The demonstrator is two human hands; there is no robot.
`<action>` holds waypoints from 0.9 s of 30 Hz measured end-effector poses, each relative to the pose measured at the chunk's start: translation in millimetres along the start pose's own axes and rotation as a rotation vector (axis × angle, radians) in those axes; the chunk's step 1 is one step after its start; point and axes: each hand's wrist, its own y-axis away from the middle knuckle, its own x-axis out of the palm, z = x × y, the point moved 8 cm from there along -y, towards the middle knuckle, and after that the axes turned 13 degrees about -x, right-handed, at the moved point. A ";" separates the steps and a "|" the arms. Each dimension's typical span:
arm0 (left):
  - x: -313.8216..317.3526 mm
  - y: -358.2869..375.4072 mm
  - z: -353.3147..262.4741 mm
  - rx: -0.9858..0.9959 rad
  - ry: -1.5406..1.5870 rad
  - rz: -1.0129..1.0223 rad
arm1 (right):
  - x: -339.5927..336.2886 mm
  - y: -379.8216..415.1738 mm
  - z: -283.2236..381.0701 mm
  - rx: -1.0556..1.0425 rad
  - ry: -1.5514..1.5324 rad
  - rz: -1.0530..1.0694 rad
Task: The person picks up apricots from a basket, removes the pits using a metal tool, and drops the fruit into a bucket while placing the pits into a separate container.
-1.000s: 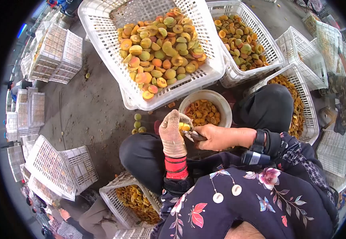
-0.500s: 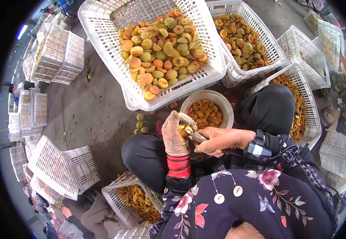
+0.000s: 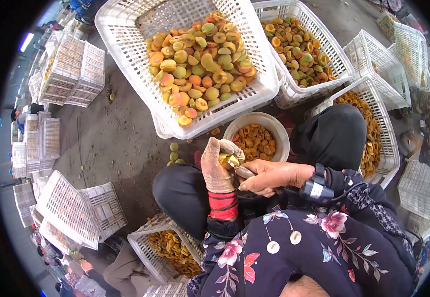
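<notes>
My left hand (image 3: 217,167), in a dirty work glove with a red cuff band, is closed around a yellow apricot (image 3: 226,160). My bare right hand (image 3: 269,176) grips the handle of a short metal tool (image 3: 245,172). Its tip meets the fruit's cut side; the tip's shape is too small to tell. Just beyond my hands stands a white bucket (image 3: 284,143) with orange, hollowed fruit pieces (image 3: 254,141). A large white crate (image 3: 140,89) of cut apricots (image 3: 202,64) is in front of me.
Another crate of fruit halves (image 3: 299,52) stands at the upper right. Crates of darker pieces flank my knees, one right (image 3: 390,153) and one left (image 3: 145,252). Loose green fruits (image 3: 174,147) lie on the floor. A person's hand (image 3: 86,266) shows at lower left, near stacked crates (image 3: 69,208).
My right hand and the tool have shifted very slightly left against the apricot. My left hand stays almost in place, still holding the fruit.
</notes>
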 end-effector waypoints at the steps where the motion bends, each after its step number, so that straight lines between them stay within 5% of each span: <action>1: -3.4 -2.1 3.1 0.000 0.000 -0.003 | -8.2 -5.6 5.7 -0.124 0.372 -0.081; 2: -9.1 -5.1 9.8 -0.045 0.043 -0.031 | -13.6 -8.0 11.2 -0.249 0.742 -0.162; 3: -12.1 -5.7 15.1 -0.092 0.086 -0.058 | -1.0 -14.2 30.9 -0.660 0.978 -0.176; 7: -15.2 -3.1 18.7 -0.151 0.081 -0.152 | -16.5 -0.7 18.1 -0.466 1.209 -0.213; 20: -17.3 -5.2 19.2 -0.126 0.140 -0.217 | -14.1 17.4 15.9 -0.421 1.442 -0.323; 22: -33.6 -10.3 10.1 -0.046 0.235 -0.257 | -7.9 21.7 9.2 -0.551 1.493 -0.302; 24: -28.4 -4.1 4.8 0.009 0.144 -0.252 | -14.2 26.6 5.6 -0.532 1.504 -0.316; 27: -25.3 1.2 3.1 0.001 0.178 -0.301 | -63.2 29.0 -0.4 0.084 1.660 -0.522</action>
